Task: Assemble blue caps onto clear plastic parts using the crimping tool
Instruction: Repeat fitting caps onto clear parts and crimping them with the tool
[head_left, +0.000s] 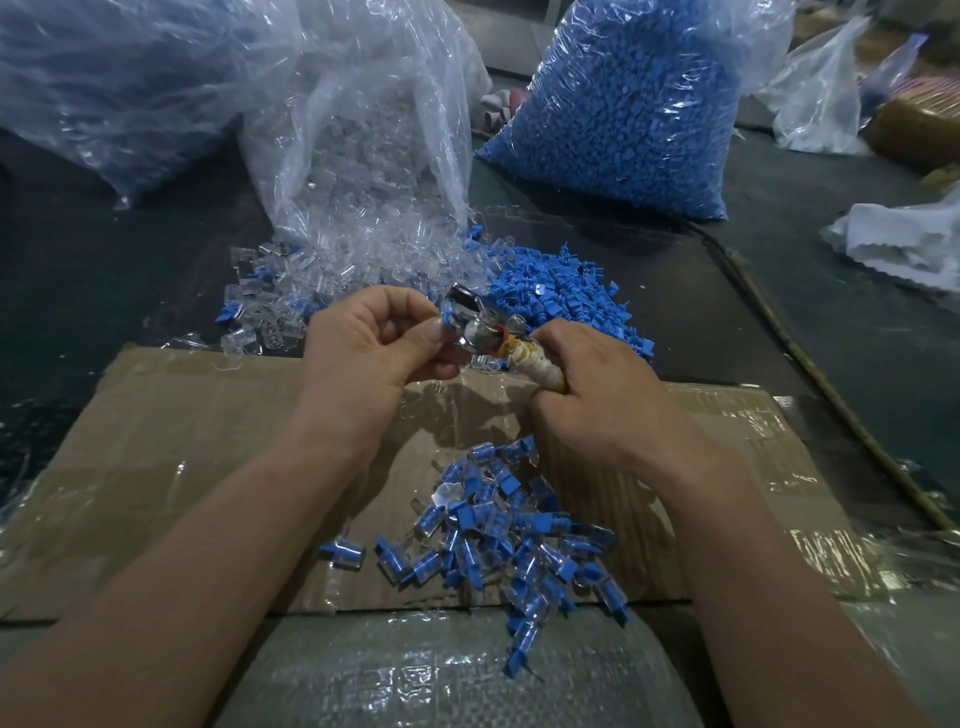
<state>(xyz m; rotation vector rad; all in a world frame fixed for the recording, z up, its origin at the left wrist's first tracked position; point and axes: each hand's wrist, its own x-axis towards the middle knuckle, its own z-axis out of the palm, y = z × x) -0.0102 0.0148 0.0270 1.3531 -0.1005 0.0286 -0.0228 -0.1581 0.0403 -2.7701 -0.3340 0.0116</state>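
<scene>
Hands close together: left hand (374, 338) pinches a small part (445, 314) against the metal head of the crimping tool (480, 332); right hand (597, 395) grips its wrapped handle, above the far edge of the cardboard (182, 441). Blue caps (550, 291) crowd just beyond the right hand, clear parts (332, 260) beyond the left hand, finished pieces (498, 530) between the forearms. Dark tabletop (779, 312) stretches to either side.

small assembly workshop: bulk bags of blue caps (618, 109), clear parts (358, 171), cardboard bench (171, 441).
</scene>
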